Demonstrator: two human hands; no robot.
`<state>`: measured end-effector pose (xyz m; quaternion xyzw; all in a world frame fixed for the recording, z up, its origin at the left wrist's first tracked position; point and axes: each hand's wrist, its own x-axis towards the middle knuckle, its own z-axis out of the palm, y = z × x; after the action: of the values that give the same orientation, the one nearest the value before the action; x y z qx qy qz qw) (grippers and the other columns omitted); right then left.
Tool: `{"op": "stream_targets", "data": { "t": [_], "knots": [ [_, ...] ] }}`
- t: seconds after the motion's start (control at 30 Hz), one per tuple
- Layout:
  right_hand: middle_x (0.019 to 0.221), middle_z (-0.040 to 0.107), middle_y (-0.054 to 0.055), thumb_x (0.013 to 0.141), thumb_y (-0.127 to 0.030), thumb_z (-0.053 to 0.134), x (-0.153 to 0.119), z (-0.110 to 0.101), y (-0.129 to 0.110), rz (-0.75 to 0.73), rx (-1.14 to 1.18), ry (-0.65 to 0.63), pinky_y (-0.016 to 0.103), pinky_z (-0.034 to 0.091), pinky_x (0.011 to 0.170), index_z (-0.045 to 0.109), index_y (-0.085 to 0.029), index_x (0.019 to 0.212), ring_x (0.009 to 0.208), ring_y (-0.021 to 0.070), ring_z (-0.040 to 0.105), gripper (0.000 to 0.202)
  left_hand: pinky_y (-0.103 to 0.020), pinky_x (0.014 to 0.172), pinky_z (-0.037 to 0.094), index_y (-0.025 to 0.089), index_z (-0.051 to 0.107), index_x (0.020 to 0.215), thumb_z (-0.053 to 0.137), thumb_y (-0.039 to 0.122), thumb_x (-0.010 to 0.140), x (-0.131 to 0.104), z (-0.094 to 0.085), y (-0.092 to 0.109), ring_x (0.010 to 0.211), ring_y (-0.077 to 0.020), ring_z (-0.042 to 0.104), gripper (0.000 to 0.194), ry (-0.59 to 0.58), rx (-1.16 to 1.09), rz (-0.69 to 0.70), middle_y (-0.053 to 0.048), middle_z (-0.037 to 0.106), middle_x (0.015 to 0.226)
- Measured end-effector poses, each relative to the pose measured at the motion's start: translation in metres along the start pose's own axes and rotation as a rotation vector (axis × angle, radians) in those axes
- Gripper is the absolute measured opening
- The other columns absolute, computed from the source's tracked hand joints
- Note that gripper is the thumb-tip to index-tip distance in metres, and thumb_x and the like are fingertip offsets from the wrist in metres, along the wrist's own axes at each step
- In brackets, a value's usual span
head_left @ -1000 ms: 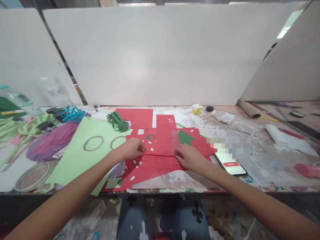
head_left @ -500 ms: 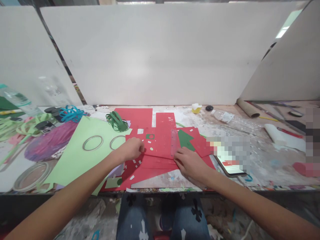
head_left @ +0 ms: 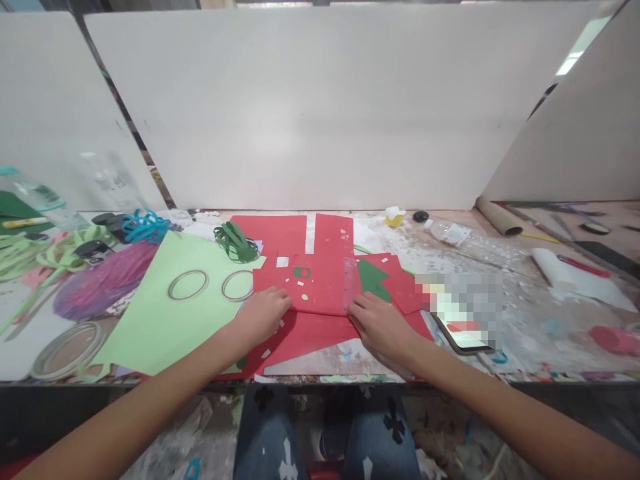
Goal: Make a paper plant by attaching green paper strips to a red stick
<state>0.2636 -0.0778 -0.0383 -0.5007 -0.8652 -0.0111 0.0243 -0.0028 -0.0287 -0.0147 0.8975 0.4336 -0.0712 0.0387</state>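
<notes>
A sheet of red paper (head_left: 327,287) lies on the worktable with its front edge turned into a narrow fold. My left hand (head_left: 267,312) is closed at the left end of that fold, fingertips on the paper. At the right end my right hand (head_left: 377,323) grips the same edge with bent fingers. Just behind the right fingers, a clear ruler (head_left: 349,277) rests on the red sheet. Small white and green scraps are scattered over the red paper. Green cut paper (head_left: 373,279) sits to the right of the ruler.
A light green sheet (head_left: 165,320) bears two tape rings (head_left: 188,285). Dark green strips (head_left: 235,242) and blue strips (head_left: 145,227) lie behind. On the right are a phone (head_left: 463,333), a plastic bottle (head_left: 453,233), a cardboard tube (head_left: 500,217) and a red cutter (head_left: 584,267).
My left hand has slid slightly down and lies flatter along the fold. The back part of the red sheet reaches a little farther away. My right hand stays almost in place.
</notes>
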Motion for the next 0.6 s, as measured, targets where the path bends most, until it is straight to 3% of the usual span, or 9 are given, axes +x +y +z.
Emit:
{"op": "stream_targets", "data": {
  "t": [0.17, 0.33, 0.5, 0.6],
  "knots": [
    [0.097, 0.062, 0.010, 0.082, -0.002, 0.050, -0.004, 0.003, -0.002, -0.062, -0.038, 0.003, 0.034, 0.037, 0.076, 0.062, -0.015, 0.094, 0.087, 0.0234, 0.051, 0.021, -0.031, 0.063, 0.039, 0.016, 0.065, 0.081, 0.049, 0.005, 0.081, -0.005, 0.004, -0.004, 0.084, -0.0253, 0.062, 0.020, 0.013, -0.001, 0.009, -0.011, 0.065, 0.088],
    [0.097, 0.063, 0.012, 0.084, -0.002, 0.048, -0.008, 0.002, -0.005, -0.082, -0.067, 0.002, 0.035, 0.039, 0.079, 0.064, -0.014, 0.096, 0.089, 0.0241, 0.052, 0.023, -0.029, 0.059, 0.036, 0.018, 0.065, 0.072, 0.048, 0.012, 0.086, -0.005, 0.005, -0.009, 0.072, -0.0207, 0.062, 0.023, 0.030, -0.038, -0.013, -0.008, 0.065, 0.082],
    [0.097, 0.062, 0.011, 0.084, -0.004, 0.049, -0.012, 0.003, -0.005, -0.071, -0.044, 0.003, 0.035, 0.040, 0.077, 0.064, -0.014, 0.095, 0.088, 0.0245, 0.052, 0.020, -0.029, 0.059, 0.035, 0.018, 0.069, 0.086, 0.044, 0.017, 0.090, -0.008, 0.007, -0.005, 0.074, -0.0229, 0.063, 0.025, 0.053, -0.059, -0.055, -0.009, 0.068, 0.082],
    [0.095, 0.063, 0.010, 0.091, -0.011, 0.047, -0.012, 0.002, -0.006, -0.031, 0.043, 0.023, 0.034, 0.040, 0.077, 0.065, -0.015, 0.090, 0.090, 0.0236, 0.052, 0.018, -0.030, 0.059, 0.036, 0.018, 0.070, 0.082, 0.043, 0.017, 0.091, -0.009, 0.003, -0.002, 0.074, -0.0235, 0.064, 0.028, 0.043, -0.065, -0.057, -0.009, 0.069, 0.082]
  ]
}}
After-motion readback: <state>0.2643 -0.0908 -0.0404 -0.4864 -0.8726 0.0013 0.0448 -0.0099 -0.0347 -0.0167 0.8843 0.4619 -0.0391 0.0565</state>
